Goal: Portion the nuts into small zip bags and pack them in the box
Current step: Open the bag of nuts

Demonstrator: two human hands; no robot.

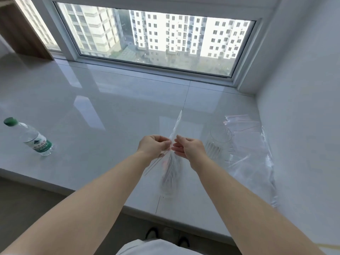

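A clear zip bag (175,126) is held up above the white sill (92,111), one corner pointing upward and away from me. My left hand (153,146) pinches its edge from the left, and my right hand (187,147) pinches it from the right, the fingertips almost touching. Below my hands hangs more clear plastic (169,173), blurred. A pile of clear zip bags (246,137) lies at the right of the sill. No nuts and no box are in view.
A clear glass cup (219,142) stands just right of my right hand, partly on the pile of bags. A water bottle with a green cap (31,138) lies at the left. The wall closes the right side; the window runs along the back.
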